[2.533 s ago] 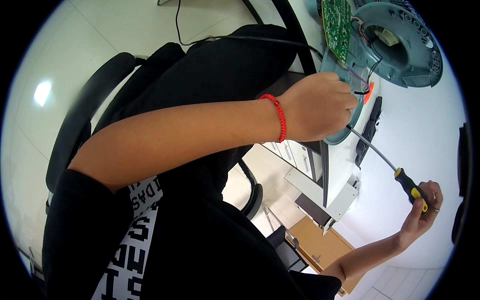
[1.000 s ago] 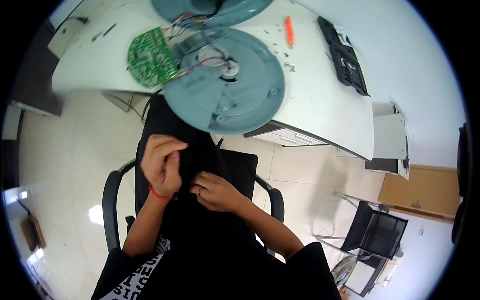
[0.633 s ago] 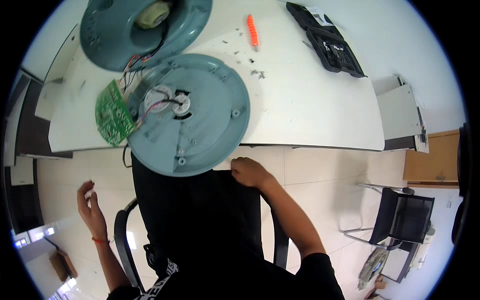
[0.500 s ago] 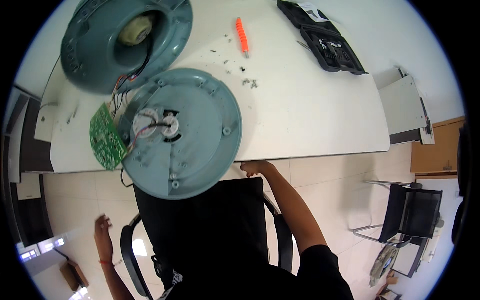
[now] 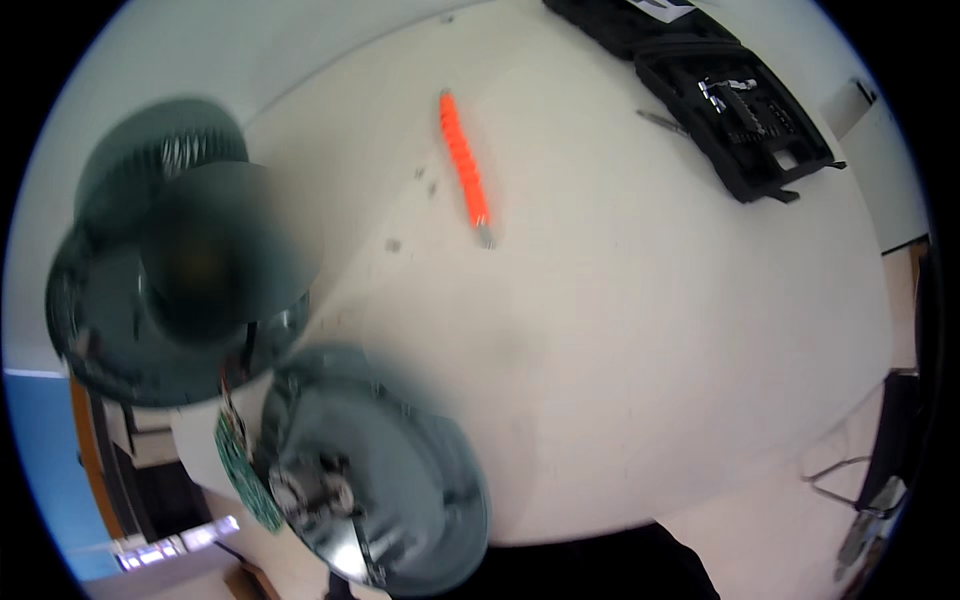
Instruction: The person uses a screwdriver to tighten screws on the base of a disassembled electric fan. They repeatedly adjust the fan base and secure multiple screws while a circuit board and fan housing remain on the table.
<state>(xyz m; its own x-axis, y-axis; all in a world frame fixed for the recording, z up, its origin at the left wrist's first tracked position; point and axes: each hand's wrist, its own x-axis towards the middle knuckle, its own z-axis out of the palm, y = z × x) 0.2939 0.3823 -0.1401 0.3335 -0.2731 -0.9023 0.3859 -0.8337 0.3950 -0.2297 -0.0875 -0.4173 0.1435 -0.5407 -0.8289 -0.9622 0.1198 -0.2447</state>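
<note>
Neither of my hands shows. A grey-green round housing, with a hollow cone-shaped part on it, sits at the left of the white table, blurred. Wires run from it down to a green circuit board, which lies against a grey-green round plate with small fittings near the table's front edge. An orange coiled piece with metal ends lies toward the middle, with small metal bits beside it.
An open black tool case lies at the back right, a thin metal tool beside it. A wall runs behind the table. A chair stands at the right, and black clothing shows below the front edge.
The view has swung forward over the table, so the tabletop fills much more of it. My hands, visible at the lower part half a second earlier, have left the view. The picture is more blurred.
</note>
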